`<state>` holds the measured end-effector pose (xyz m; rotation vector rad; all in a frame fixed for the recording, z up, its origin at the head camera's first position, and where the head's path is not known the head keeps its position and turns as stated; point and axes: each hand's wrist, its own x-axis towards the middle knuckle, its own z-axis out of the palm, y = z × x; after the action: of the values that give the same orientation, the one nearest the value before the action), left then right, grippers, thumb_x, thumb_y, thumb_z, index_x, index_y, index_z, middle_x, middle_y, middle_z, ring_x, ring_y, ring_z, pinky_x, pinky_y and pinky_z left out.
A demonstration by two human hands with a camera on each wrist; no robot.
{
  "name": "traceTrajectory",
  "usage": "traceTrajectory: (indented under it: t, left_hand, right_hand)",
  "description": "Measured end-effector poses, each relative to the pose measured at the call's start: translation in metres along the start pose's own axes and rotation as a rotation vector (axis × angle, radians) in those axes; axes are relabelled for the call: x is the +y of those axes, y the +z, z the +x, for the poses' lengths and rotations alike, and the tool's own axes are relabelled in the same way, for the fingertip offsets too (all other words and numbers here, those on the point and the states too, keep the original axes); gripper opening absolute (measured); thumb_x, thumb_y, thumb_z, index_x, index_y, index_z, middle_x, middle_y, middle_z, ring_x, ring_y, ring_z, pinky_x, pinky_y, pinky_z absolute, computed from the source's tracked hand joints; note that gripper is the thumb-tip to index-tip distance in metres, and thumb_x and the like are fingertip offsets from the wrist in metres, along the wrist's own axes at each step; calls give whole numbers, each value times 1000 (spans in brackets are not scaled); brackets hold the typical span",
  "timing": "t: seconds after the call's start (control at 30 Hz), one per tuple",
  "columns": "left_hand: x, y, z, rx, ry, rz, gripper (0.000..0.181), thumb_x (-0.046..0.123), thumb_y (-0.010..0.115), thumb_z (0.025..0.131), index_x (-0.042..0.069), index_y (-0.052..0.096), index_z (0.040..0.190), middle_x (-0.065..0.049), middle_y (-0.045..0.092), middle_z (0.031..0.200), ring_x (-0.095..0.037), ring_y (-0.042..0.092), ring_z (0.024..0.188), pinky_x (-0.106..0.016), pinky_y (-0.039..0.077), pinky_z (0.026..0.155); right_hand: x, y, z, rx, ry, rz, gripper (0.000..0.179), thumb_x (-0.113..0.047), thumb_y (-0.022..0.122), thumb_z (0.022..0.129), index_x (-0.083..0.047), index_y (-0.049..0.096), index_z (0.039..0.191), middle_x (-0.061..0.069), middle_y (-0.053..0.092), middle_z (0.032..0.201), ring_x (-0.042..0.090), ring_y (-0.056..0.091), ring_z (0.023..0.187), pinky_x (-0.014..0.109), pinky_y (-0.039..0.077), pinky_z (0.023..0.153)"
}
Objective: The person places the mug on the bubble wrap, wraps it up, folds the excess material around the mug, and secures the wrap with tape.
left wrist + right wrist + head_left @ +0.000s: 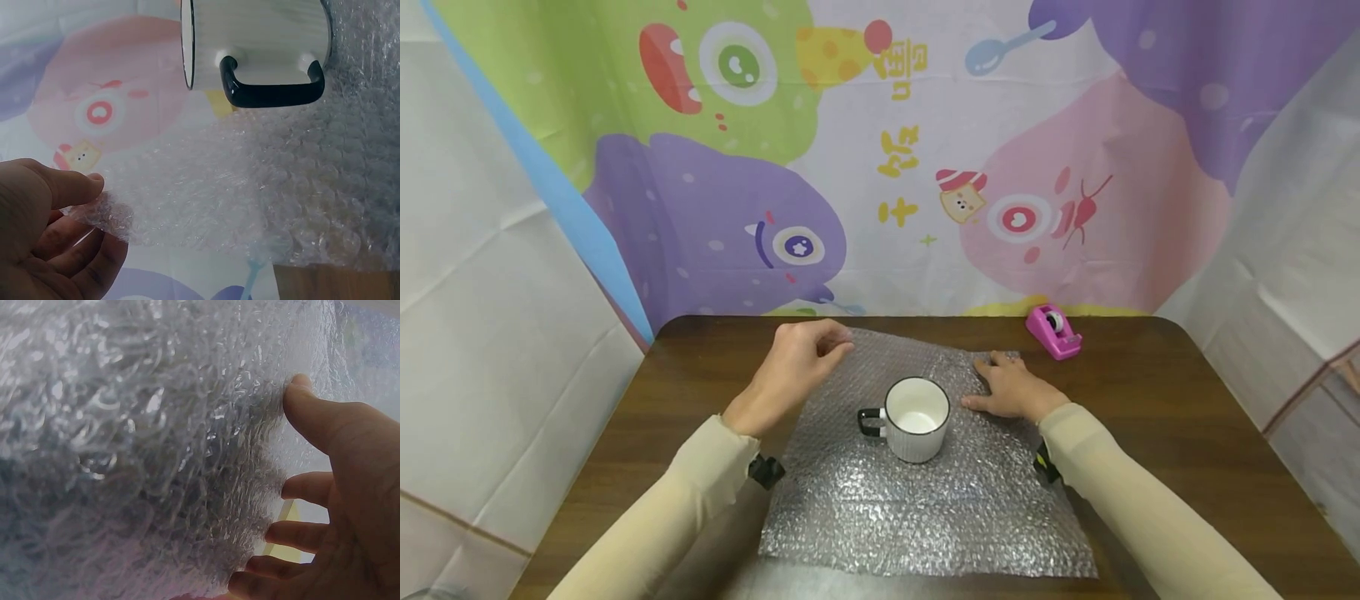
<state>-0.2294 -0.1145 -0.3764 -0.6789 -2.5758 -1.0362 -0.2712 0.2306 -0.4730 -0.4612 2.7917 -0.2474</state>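
A white mug with a black rim and black handle stands upright on a sheet of clear bubble wrap, its handle toward the left. At the sheet's far left corner my left hand pinches the wrap between thumb and fingers. In the left wrist view that hand holds the corner raised, and the mug's handle shows beyond it. My right hand rests on the far right part of the sheet with fingers spread. The right wrist view has its fingertips touching the wrap.
A pink tape dispenser stands at the table's far right, beyond my right hand. The brown wooden table ends at a cartoon-printed curtain. White sheeting hangs on both sides.
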Motion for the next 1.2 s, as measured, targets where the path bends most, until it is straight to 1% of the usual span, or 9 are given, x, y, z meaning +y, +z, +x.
traceTrajectory:
  t: [0.23,0.5,0.63,0.8,1.0,1.2]
  left_hand:
    - [6,1,1,0,66,11,11,6,77,91,3,78,101,-8,79,92,-15,74,80,-30,61,73]
    - [12,2,1,-12,96,22,10,6,76,92,4,78,101,-6,78,91,-11,70,77,-29,60,71]
    - [16,3,1,-20,110,27,9,6,75,92,5,78,101,-4,77,88,-9,66,72,-27,58,68]
    - [20,4,1,-29,131,30,8,5,73,93,6,78,100,-1,73,83,-8,57,66,-25,53,62]
    - [25,6,1,-29,205,54,7,2,73,92,5,78,97,-1,70,79,-8,54,65,-24,50,60]
    - [31,8,1,-27,251,79,6,1,75,90,6,77,93,2,59,71,-7,47,64,-23,45,58]
  right_hand:
    - [-1,0,1,-13,12,3,90,-56,63,97,2,32,158,38,23,162,67,21,144,73,28,115]
    - [0,0,1,-15,24,4,89,-56,62,98,1,31,159,36,22,163,66,20,145,73,27,116]
    - [0,0,1,-14,21,7,89,-56,62,98,2,31,159,36,22,163,66,20,145,73,27,116]
    - [0,0,2,-3,14,9,90,-55,65,97,3,33,158,37,23,162,67,21,144,72,26,117]
    - [0,-1,1,-10,21,11,89,-54,64,97,2,32,158,37,23,162,67,21,144,72,26,117]
    - [0,-2,0,-12,17,10,89,-55,62,98,2,31,159,38,22,162,67,20,144,73,26,116]
